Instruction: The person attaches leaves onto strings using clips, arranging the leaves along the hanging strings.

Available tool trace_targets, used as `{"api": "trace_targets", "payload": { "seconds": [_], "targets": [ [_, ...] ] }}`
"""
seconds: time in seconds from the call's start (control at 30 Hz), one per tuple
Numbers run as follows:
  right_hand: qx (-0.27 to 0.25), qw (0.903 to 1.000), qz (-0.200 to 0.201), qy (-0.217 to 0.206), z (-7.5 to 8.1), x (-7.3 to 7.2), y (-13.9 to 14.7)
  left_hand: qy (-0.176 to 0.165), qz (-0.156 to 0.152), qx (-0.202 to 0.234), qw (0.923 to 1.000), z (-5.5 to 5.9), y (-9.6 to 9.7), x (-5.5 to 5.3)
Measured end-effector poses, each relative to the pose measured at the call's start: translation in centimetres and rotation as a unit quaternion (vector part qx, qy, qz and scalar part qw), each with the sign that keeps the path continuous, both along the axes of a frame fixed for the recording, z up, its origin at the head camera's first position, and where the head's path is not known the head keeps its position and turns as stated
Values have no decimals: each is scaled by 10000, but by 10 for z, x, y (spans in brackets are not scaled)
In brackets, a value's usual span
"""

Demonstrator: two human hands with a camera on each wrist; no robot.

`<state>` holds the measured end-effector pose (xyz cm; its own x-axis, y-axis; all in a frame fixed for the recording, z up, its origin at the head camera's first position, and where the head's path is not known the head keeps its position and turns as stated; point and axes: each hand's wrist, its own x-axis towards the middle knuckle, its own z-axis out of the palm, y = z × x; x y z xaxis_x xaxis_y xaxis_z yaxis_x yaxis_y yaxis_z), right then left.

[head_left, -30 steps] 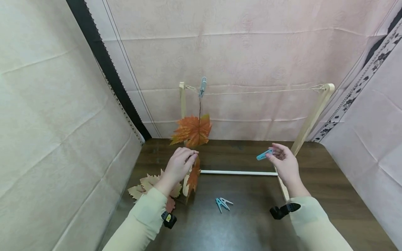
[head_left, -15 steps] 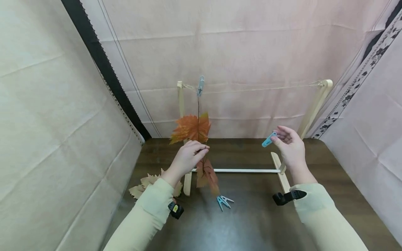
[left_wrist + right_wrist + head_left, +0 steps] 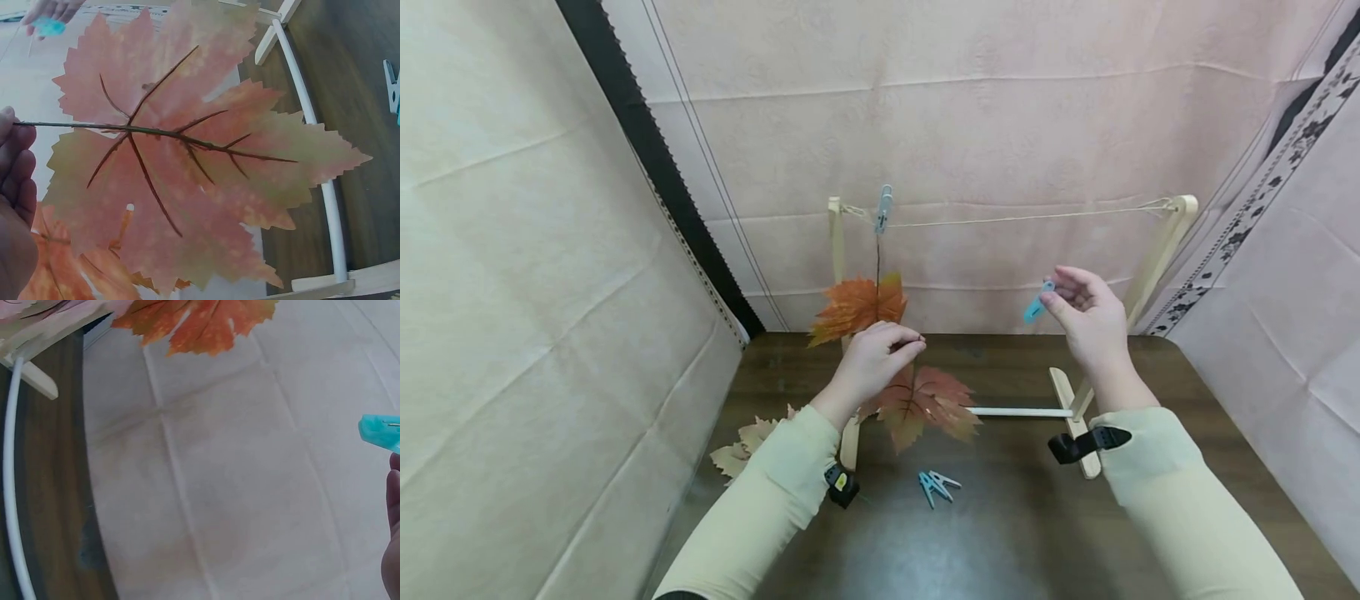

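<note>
My left hand (image 3: 880,367) pinches the stem of a reddish maple leaf (image 3: 925,402), which hangs below the fingers. In the left wrist view that leaf (image 3: 187,144) spreads broad, its dark stem running into the fingertips. My right hand (image 3: 1090,312) holds a blue clothespin (image 3: 1039,303) between thumb and fingers, right of the leaf and below the string. An orange maple leaf (image 3: 857,308) hangs by its stem from a pale blue clothespin (image 3: 883,208) clipped on the string (image 3: 1022,219) near its left end.
A wooden frame with a right post (image 3: 1161,250) and a white crossbar (image 3: 1018,412) carries the string. Two clothespins (image 3: 936,487) lie on the dark table (image 3: 985,542). Pale leaves (image 3: 741,446) lie at the left, partly behind the left arm. Light cloth (image 3: 1000,142) hangs around.
The left hand has moved right and up with the reddish leaf, which now faces the head camera more fully. The right hand has risen with its clothespin.
</note>
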<state>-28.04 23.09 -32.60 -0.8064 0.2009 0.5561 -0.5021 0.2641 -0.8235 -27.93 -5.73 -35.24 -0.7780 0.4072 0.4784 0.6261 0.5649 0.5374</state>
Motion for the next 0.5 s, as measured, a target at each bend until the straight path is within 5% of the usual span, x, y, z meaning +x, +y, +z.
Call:
{"api": "trace_targets", "payload": {
  "seconds": [0.5],
  "targets": [
    [970,9945,246,323,67,-7,-33,-260,-461,-365,9979,35,36,-7]
  ]
}}
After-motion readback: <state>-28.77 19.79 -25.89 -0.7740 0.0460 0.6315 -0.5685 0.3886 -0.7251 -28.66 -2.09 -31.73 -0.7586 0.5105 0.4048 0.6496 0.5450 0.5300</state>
